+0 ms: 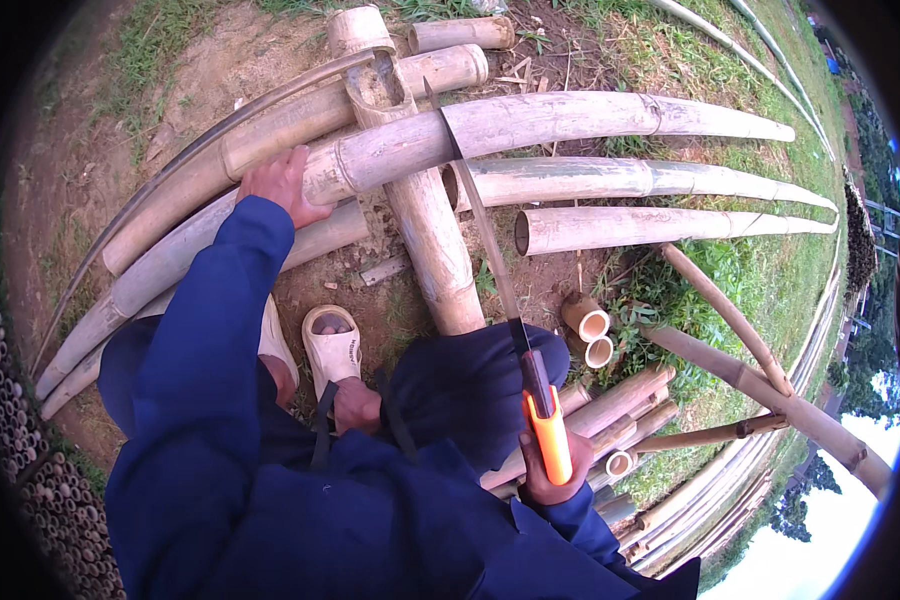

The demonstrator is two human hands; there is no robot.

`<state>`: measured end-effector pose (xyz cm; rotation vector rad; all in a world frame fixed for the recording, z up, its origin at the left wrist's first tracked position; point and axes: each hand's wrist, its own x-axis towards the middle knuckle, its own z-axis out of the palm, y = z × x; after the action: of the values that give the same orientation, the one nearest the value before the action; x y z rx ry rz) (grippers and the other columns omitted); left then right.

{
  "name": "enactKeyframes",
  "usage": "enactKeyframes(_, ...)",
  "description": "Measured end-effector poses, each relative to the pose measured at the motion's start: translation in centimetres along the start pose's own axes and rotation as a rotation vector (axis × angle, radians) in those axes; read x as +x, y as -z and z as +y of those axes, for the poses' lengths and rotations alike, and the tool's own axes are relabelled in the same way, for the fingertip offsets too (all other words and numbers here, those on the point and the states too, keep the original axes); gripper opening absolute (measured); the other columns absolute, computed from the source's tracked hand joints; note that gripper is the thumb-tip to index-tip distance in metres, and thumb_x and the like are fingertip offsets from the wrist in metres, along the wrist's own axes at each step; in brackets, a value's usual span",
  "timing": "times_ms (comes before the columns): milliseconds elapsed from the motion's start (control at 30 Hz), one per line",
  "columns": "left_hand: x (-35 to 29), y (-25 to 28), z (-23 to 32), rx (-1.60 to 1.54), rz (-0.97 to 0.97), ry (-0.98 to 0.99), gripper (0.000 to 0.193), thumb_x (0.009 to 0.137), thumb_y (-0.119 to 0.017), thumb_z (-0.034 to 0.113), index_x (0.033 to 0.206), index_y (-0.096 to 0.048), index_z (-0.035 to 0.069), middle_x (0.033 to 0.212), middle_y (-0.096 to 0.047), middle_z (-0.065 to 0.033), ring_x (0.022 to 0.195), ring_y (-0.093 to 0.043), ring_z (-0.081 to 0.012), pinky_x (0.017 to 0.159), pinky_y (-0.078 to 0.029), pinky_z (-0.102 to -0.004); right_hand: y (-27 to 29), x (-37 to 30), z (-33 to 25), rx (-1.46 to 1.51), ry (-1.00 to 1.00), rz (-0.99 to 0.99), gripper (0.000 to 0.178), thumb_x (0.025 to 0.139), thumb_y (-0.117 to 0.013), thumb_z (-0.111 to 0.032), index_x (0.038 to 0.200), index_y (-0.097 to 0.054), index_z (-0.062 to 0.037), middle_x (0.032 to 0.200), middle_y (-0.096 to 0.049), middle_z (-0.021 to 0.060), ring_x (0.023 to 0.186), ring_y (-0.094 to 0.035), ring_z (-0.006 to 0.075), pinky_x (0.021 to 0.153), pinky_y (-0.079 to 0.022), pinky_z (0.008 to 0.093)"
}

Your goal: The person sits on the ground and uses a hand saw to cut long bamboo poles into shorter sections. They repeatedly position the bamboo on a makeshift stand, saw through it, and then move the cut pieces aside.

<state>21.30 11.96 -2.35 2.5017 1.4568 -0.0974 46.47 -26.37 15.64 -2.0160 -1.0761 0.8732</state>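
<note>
A long pale bamboo pole (530, 122) runs from left to right in front of me, resting across an upright-cut bamboo support (432, 240). My left hand (280, 186) is closed over the pole, left of the support. In my right hand (555, 470) is a hand saw (490, 235), gripped by its orange and dark handle. The blade points up and away, its far part lying against the pole just right of the support. Whether the teeth have cut into the bamboo I cannot tell.
Two more bamboo poles (610, 181) (670, 226) lie right of the support. Short cut pieces (584, 318) stand near my right knee. Stacked poles (610, 410) and a slanting bamboo prop (740, 325) are at the right. Many small bamboo rings (60, 530) are piled at the left.
</note>
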Motion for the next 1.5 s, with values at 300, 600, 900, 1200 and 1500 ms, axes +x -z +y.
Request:
enactKeyframes(300,0.5,-0.3,0.0,0.023,-0.010,0.001,0.092,0.063,-0.088,0.050,0.138,-0.056,0.008,0.121,-0.070,-0.0201,0.110,-0.068,-0.0390,0.099,-0.054,-0.0480,-8.9,20.0,1.9,0.245,0.146,0.020,0.018,0.093,-0.074,-0.012,0.086,-0.066,0.0025,0.061,-0.059,0.0130,0.056,-0.052,0.0159,0.057,-0.046,0.0361)
enactKeyframes(600,1.0,0.9,0.2,-0.042,-0.089,0.024,0.093,0.060,-0.088,0.047,0.138,-0.059,0.005,0.121,-0.071,-0.0213,0.112,-0.069,-0.0383,0.100,-0.054,-0.0465,-2.0,5.2,1.1,0.056,0.069,0.027,0.023,0.090,-0.073,-0.003,0.112,-0.073,0.0031,0.087,-0.076,0.0138,0.074,-0.073,0.0183,0.070,-0.055,0.0312)
enactKeyframes(900,3.6,2.2,-1.6,-0.102,-0.227,0.024,0.101,0.056,-0.088,0.052,0.139,-0.058,0.004,0.113,-0.072,-0.0257,0.107,-0.070,-0.0411,0.098,-0.054,-0.0451,-4.7,10.5,1.9,0.127,0.093,0.028,0.015,0.090,-0.075,-0.008,0.099,-0.071,0.0032,0.068,-0.065,0.0137,0.059,-0.063,0.0206,0.060,-0.050,0.0350)
enactKeyframes(1200,3.9,1.7,-0.6,-0.138,-0.194,-0.016,0.094,0.055,-0.089,0.048,0.133,-0.063,0.001,0.112,-0.073,-0.0256,0.107,-0.070,-0.0396,0.096,-0.055,-0.0444,-6.7,15.3,2.2,0.154,0.152,0.080,0.016,0.092,-0.073,-0.010,0.086,-0.067,0.0032,0.060,-0.058,0.0115,0.055,-0.053,0.0140,0.055,-0.045,0.0350)
enactKeyframes(1500,-0.1,-0.4,-0.8,0.012,0.010,-0.006,0.090,0.060,-0.090,0.041,0.135,-0.057,0.003,0.122,-0.070,-0.0200,0.112,-0.068,-0.0386,0.099,-0.054,-0.0455,-2.6,3.6,0.1,0.069,0.051,0.031,0.024,0.090,-0.073,-0.002,0.113,-0.071,0.0048,0.083,-0.074,0.0139,0.071,-0.073,0.0196,0.068,-0.055,0.0313)
